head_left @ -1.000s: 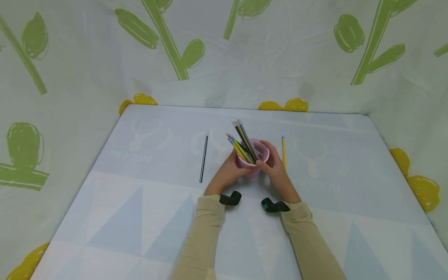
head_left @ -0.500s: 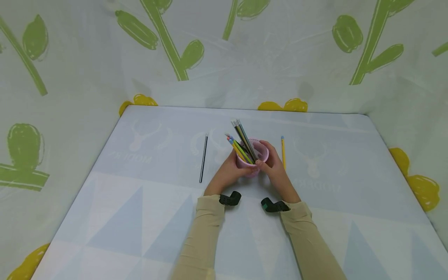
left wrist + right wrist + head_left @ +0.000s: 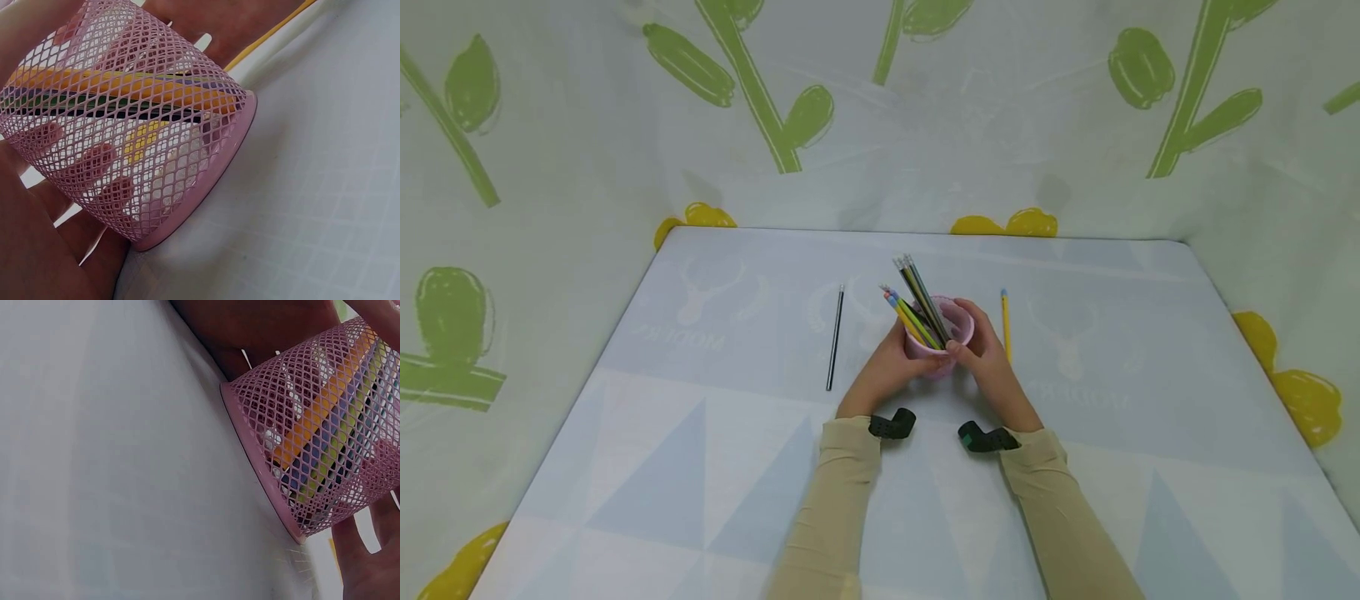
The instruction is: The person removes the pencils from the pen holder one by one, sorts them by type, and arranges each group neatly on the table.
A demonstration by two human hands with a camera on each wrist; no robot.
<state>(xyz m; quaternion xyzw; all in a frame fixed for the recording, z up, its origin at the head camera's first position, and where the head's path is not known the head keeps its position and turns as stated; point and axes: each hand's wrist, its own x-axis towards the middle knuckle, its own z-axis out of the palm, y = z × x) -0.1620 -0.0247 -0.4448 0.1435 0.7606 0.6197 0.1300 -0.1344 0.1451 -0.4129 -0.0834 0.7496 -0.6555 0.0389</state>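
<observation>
A pink mesh cup (image 3: 937, 367) stands between the two hands in the head view, with several pencils (image 3: 923, 302) leaning to the left inside it. The left hand (image 3: 889, 367) grips its left side, thumb along the front. On the other side the right hand (image 3: 992, 362) holds it, thumb at the near rim. Both wrist views show fingers curved around the mesh wall (image 3: 125, 125), and pencils seen through it. The cup's base rim (image 3: 265, 478) is close to the tabletop; whether it touches, I cannot tell.
A black pencil (image 3: 835, 337) lies on the table left of the cup. Just right of the right hand lies a yellow pencil (image 3: 1006, 321), its lower end hidden by that hand. A pale patterned cloth (image 3: 700, 467) covers the table, and leaf-printed curtains (image 3: 925, 158) hang behind and beside it.
</observation>
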